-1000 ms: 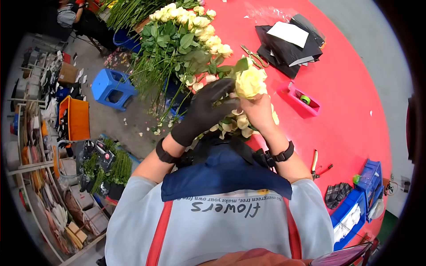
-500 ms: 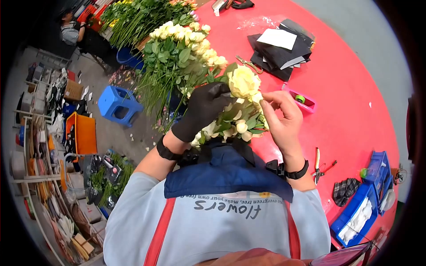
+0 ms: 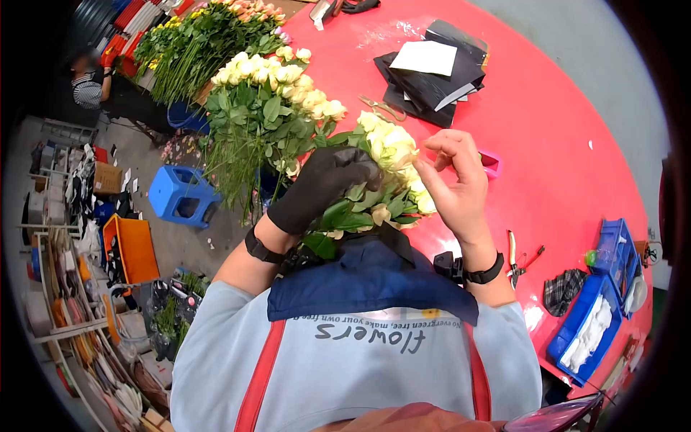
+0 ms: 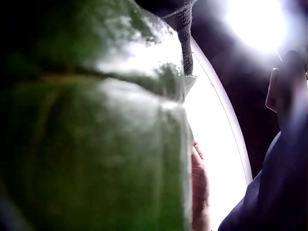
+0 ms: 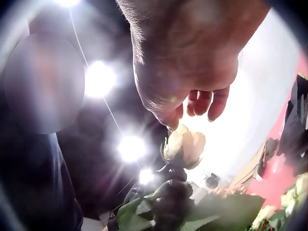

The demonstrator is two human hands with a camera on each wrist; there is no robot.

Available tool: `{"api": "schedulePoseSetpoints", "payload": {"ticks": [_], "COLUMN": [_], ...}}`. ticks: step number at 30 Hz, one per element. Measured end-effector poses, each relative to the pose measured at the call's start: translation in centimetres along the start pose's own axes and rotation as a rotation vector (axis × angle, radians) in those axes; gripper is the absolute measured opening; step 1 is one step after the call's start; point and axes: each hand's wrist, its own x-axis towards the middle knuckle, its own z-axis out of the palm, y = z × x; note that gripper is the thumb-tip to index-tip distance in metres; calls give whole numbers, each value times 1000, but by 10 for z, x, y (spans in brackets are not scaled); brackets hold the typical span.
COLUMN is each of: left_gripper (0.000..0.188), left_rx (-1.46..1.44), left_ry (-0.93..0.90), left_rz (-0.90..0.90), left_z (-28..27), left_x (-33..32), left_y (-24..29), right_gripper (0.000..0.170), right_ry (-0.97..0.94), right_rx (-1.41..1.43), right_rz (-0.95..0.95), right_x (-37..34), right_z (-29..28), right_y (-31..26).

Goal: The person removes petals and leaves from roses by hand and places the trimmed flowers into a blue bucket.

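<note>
In the head view, my black-gloved left hand [image 3: 327,186] grips a pale yellow rose [image 3: 394,147] just below its bloom. The right wrist view shows the gloved fingers [image 5: 171,190] curled under the cream rose head [image 5: 184,147]. My bare right hand [image 3: 459,173] is at the bloom's right side, thumb and fingers loosely bent, fingertips right at the petals. More yellow roses [image 3: 425,201] with green leaves lie below the hands, against the apron. A large green leaf [image 4: 96,149] fills most of the left wrist view and hides the left hand's grip.
A heap of yellow roses [image 3: 309,93] lies along the red table's [image 3: 547,173] left edge. Scissors [image 3: 381,108], black sheets [image 3: 410,90], a pink tape dispenser [image 3: 491,164], pruners [image 3: 512,259] and a blue bin [image 3: 568,349] sit on the table. A blue stool [image 3: 173,180] stands on the floor.
My right hand has moved away from beneath the bloom to its right side. The rose has tilted in my left hand, which keeps its grip. The head view has shifted slightly.
</note>
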Motion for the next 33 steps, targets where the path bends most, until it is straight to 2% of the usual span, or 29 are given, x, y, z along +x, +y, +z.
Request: {"api": "schedulePoseSetpoints", "payload": {"ticks": [5,8,11,12,14,18,20,23,27,30,33], "left_gripper": [20,22,25,26,29,31,31,29,28,27,26], "left_rx": [-84,-202,-197,-164,-96,-237,-279,-121,-237,-282,-339], "left_ry": [-41,-30,-58,-66,-84,-145,-173,-120,-155,-135,-157], "left_rz": [-91,-141,-147,-128,-85,-202,-215,-170,-149,-180,-192], "left_z": [0,0,-7,-10,-14,-20,-22,-21,-25,-26,-28], "left_x": [10,11,13,13,13,10,9,2,-8,-11,-15], "left_y": [-13,-21,-33,-38,-46,-54,-58,-58,-60,-64,-70], "right_gripper": [11,10,10,13,13,14,15,17,18,15,12], "right_ry": [-123,-118,-112,-178,-178,-218,-233,-238,-248,-343,-319], "right_rx": [78,246,406,379,310,256,230,175,139,53,62], "right_rz": [106,221,425,455,414,424,346,230,143,284,221], "right_x": [4,1,-4,-6,-9,-14,-15,-16,-20,-25,-29], "right_z": [3,6,9,7,10,12,14,18,29,34,41], "right_y": [21,32,37,38,39,34,32,21,14,5,7]}}
